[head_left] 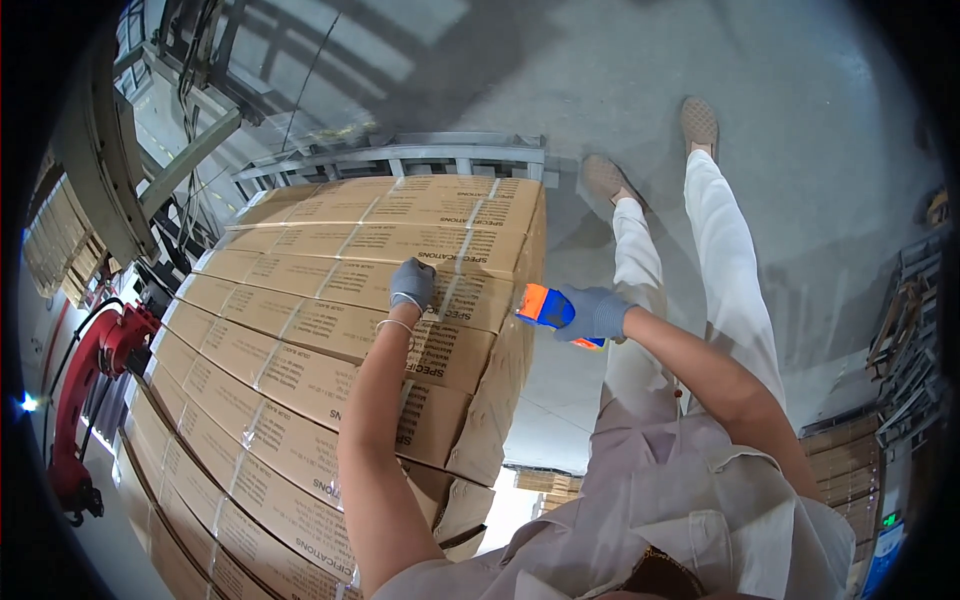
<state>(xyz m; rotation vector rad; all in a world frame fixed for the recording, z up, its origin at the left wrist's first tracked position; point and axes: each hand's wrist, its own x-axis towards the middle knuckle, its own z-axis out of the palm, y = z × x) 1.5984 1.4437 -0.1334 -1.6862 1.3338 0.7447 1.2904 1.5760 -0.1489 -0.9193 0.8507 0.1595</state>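
My left hand [412, 284], in a grey glove, rests on top of a stack of long brown cartons [325, 275]. Its fingers are curled closed beside a pale strap band [460, 255]; whatever they may hold is hidden. Off the right end of the cartons, my right hand [597, 313], gloved in grey too, is wrapped round an orange-and-blue handheld tool [548, 306]. The tool looks like a label gun, and its orange front points toward the carton ends. A small gap separates it from the cardboard.
A grey metal frame [460, 155] runs along the stack's far edge. A red robot arm [85, 385] and a steel post [100, 150] stand at the left. More cartons [840, 460] and metal racks [905, 330] are at the right. My feet are on the grey floor [770, 60].
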